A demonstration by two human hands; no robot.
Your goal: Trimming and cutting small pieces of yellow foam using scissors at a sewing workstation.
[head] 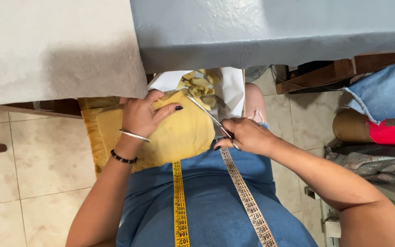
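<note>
A piece of yellow fabric (184,135) lies across my lap. My left hand (142,114) presses flat on its upper left part, fingers spread, with a silver bangle and a black bead bracelet on the wrist. My right hand (248,135) grips a pair of metal scissors (206,113) whose blades point up and left along the fabric's right edge. Cut yellow strips (200,83) lie just beyond the fabric on white cloth (232,89). A yellow measuring tape (179,201) hangs down over my blue garment.
A grey table (270,32) and a pale cloth-covered surface (56,45) lie ahead. Denim fabric (387,91), a cardboard roll (350,126) and a red item (392,132) sit at the right. Beige floor tiles (42,160) show at the left.
</note>
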